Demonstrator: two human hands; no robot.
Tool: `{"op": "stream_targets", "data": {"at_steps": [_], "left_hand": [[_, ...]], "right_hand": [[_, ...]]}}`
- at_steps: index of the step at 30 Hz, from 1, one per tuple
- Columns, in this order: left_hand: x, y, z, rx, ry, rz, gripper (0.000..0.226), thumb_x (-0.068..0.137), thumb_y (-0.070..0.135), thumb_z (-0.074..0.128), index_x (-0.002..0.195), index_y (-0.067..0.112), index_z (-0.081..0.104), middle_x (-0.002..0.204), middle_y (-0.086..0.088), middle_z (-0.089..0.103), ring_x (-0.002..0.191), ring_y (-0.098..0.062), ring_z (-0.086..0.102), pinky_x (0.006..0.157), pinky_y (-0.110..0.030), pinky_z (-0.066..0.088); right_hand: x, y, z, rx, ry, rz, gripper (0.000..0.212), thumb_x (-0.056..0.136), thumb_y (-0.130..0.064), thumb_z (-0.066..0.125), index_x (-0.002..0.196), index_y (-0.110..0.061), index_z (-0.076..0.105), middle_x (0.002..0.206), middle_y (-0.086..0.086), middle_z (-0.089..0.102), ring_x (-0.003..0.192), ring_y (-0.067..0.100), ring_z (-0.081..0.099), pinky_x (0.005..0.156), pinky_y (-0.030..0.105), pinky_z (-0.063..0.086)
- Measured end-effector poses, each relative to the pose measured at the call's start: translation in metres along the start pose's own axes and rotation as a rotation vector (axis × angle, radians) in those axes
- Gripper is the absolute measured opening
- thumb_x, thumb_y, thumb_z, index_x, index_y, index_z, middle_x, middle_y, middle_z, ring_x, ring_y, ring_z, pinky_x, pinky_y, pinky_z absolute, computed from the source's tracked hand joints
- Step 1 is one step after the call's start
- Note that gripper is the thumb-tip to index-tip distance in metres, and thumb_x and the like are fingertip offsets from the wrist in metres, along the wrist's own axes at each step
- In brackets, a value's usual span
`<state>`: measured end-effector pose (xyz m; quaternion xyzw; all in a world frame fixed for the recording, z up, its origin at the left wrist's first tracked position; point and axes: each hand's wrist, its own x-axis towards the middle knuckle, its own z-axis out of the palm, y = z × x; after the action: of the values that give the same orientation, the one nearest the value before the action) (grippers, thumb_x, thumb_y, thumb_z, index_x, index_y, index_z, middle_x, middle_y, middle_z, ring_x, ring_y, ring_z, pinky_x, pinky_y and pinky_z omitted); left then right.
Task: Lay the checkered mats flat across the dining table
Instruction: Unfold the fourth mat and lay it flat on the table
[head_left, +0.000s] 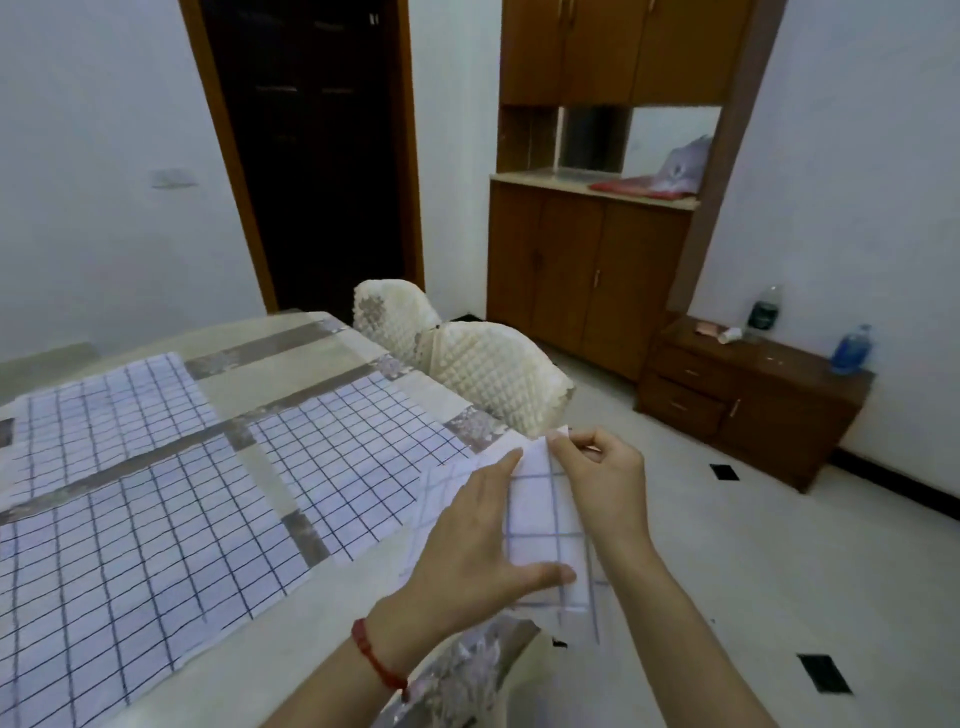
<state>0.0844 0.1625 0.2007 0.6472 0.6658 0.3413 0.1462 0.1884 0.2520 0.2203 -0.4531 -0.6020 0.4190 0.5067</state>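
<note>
White checkered mats, three (130, 561) flat on the table (291, 332), a fourth folded mat (545, 519) gripped between both hands (483, 545).

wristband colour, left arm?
Red, a thin cord on the left wrist; the head view shows it, the only view.

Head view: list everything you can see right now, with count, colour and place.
Flat checkered mats: three, white with dark grid, on the table.
Folded checkered mat: one, white with faint grid, at the table's near right corner, in both hands.
Dining table: one, cream with grey bands, left.
Chairs: two, cream quilted covers, along the table's far right side.
Wall cabinet: one, brown, back wall.
Low cabinet: one, dark brown, right wall.
Bottles: two, on the low cabinet.
Left hand: on the folded mat, red wrist string.
Right hand: pinches its top corner.
</note>
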Motion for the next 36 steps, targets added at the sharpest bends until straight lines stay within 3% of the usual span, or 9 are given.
{"op": "stream_targets", "data": {"at_steps": [6, 9, 12, 16, 20, 22, 25, 33, 36], "left_hand": [[0.039, 0.031, 0.066, 0.147, -0.029, 0.151, 0.099, 0.057, 0.074, 0.056, 0.133, 0.052, -0.003, 0.146, 0.022, 0.009, 0.137, 0.001, 0.01, 0.115, -0.027, 0.017], [0.061, 0.039, 0.101, 0.17, 0.132, 0.234, 0.092, 0.062, 0.064, 0.059, 0.138, 0.03, 0.021, 0.145, 0.003, 0.037, 0.132, -0.007, 0.027, 0.106, -0.029, 0.033], [0.085, 0.05, 0.124, 0.13, 0.338, 0.288, 0.052, 0.072, 0.035, 0.058, 0.121, 0.022, 0.047, 0.12, 0.0, 0.062, 0.11, -0.01, 0.049, 0.086, -0.019, 0.046], [0.121, 0.07, 0.135, -0.152, 0.395, 0.081, 0.016, 0.07, 0.027, 0.048, 0.076, 0.028, 0.063, 0.069, 0.017, 0.065, 0.067, 0.003, 0.055, 0.056, -0.009, 0.04], [0.173, 0.088, 0.144, -0.453, 0.239, -0.266, 0.03, 0.08, 0.014, 0.062, 0.051, 0.019, 0.055, 0.039, 0.012, 0.045, 0.044, -0.003, 0.04, 0.043, -0.013, 0.025], [0.201, 0.09, 0.153, -0.613, 0.149, -0.399, 0.035, 0.083, 0.011, 0.064, 0.052, 0.012, 0.047, 0.043, 0.01, 0.036, 0.046, -0.005, 0.033, 0.046, -0.016, 0.022], [0.239, 0.095, 0.173, -0.812, 0.067, -0.52, 0.016, 0.083, 0.01, 0.062, 0.068, 0.006, 0.063, 0.062, -0.01, 0.056, 0.06, -0.017, 0.053, 0.055, -0.022, 0.041], [0.336, 0.107, 0.223, -0.99, -0.091, -0.502, 0.026, 0.084, 0.02, 0.063, 0.096, -0.002, 0.07, 0.098, -0.028, 0.069, 0.086, -0.034, 0.065, 0.078, -0.039, 0.051], [0.381, 0.104, 0.233, -1.04, -0.15, -0.454, 0.025, 0.084, 0.022, 0.062, 0.1, 0.004, 0.07, 0.101, -0.022, 0.071, 0.085, -0.03, 0.068, 0.078, -0.038, 0.054]], "right_hand": [[0.06, 0.022, -0.083, 0.052, 0.027, 0.186, 0.02, 0.087, -0.022, 0.059, 0.068, -0.018, 0.058, 0.07, -0.002, 0.058, 0.067, 0.011, 0.053, 0.06, 0.024, 0.041], [0.094, 0.035, -0.123, 0.067, 0.034, 0.245, 0.016, 0.087, -0.022, 0.06, 0.075, -0.011, 0.062, 0.072, 0.004, 0.06, 0.068, 0.016, 0.054, 0.061, 0.028, 0.042], [0.123, 0.049, -0.155, 0.104, 0.033, 0.297, 0.018, 0.087, -0.021, 0.06, 0.085, -0.004, 0.063, 0.071, 0.006, 0.058, 0.064, 0.017, 0.052, 0.058, 0.027, 0.041], [0.151, 0.065, -0.185, 0.227, -0.017, 0.379, 0.019, 0.09, -0.021, 0.057, 0.089, -0.003, 0.062, 0.071, 0.008, 0.062, 0.061, 0.019, 0.06, 0.053, 0.024, 0.047], [0.173, 0.08, -0.203, 0.404, -0.162, 0.411, 0.025, 0.093, -0.029, 0.051, 0.101, -0.008, 0.061, 0.094, 0.006, 0.068, 0.066, 0.016, 0.07, 0.063, 0.028, 0.056], [0.18, 0.09, -0.205, 0.371, -0.211, 0.373, 0.02, 0.093, -0.026, 0.05, 0.098, -0.012, 0.064, 0.099, 0.004, 0.069, 0.076, 0.02, 0.071, 0.077, 0.031, 0.054], [0.187, 0.106, -0.203, 0.221, -0.273, 0.228, 0.012, 0.09, -0.013, 0.054, 0.087, -0.018, 0.065, 0.092, 0.0, 0.068, 0.075, 0.007, 0.068, 0.072, 0.02, 0.053], [0.26, 0.149, -0.21, 0.031, -0.306, 0.075, 0.036, 0.083, -0.015, 0.065, 0.116, -0.026, 0.059, 0.118, -0.019, 0.059, 0.108, -0.001, 0.058, 0.09, 0.017, 0.048], [0.311, 0.153, -0.216, 0.039, -0.265, 0.069, 0.036, 0.082, -0.01, 0.066, 0.109, -0.033, 0.059, 0.116, -0.02, 0.06, 0.105, -0.005, 0.059, 0.084, 0.014, 0.049]]}}
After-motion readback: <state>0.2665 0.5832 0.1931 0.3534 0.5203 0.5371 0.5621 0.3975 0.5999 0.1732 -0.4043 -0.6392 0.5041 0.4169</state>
